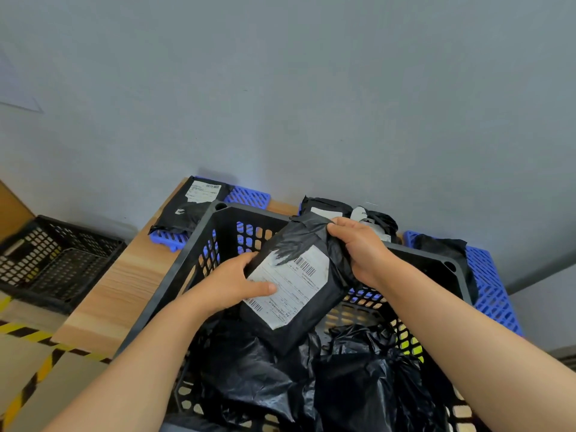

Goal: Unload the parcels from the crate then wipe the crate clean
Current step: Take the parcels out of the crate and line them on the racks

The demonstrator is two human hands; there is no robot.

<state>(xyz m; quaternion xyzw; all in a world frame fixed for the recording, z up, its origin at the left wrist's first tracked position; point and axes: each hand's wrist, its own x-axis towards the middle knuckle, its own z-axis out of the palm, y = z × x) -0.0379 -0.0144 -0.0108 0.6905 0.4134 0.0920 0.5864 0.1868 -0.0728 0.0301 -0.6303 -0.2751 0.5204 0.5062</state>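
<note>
holding black plastic-wrapped parcel with white label above black perforated plastic crate: my left hand grips label side, right hand pinches top. looks light, soft, slippery; i'd grip firm body.

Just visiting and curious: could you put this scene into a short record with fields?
Activity: unloading parcels from the black plastic lattice crate
In hand: black plastic-wrapped parcel with a white shipping label, above the crate
Left hand: grips the parcel's left edge, thumb on the label
Right hand: grips its far end
Inside crate: crumpled black plastic bags
Already out: black parcels on blue plastic grids on wooden table
</note>
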